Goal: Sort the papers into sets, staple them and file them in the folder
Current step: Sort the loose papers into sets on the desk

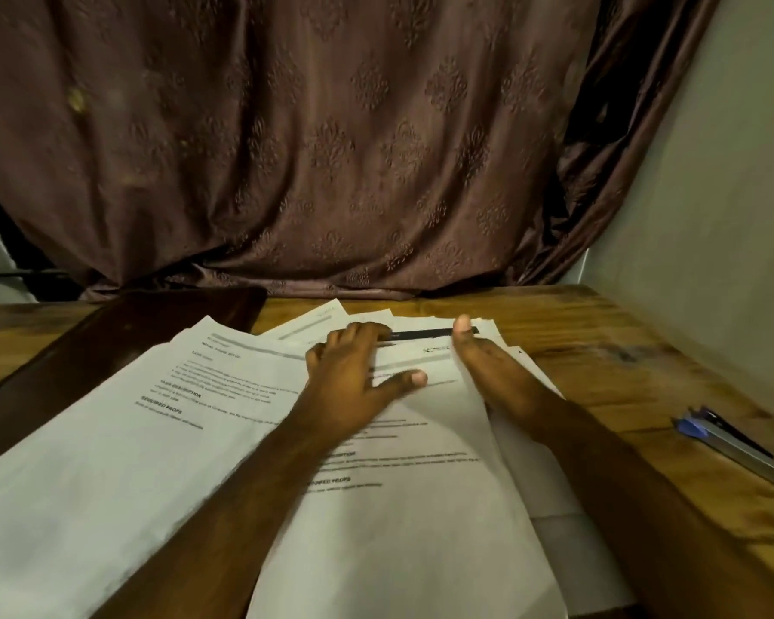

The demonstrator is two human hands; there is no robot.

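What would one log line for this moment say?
stage: sorting | left hand: flat on papers | right hand: at the sheets' right edge | stapler: untouched on table | dark folder: far left

I count two hands of mine over the desk: my left hand (354,373) and my right hand (488,364). There is one loose spread of white printed paper sheets (153,440); at least five separate sheets show edges, but they overlap too much for me to give an exact number. One dark brown flat folder (108,346) lies at the left. One blue and silver metal stapler (733,449) lies at the right. All sit on one brown wooden table (622,364). Behind hangs one brown patterned satin curtain (331,149).
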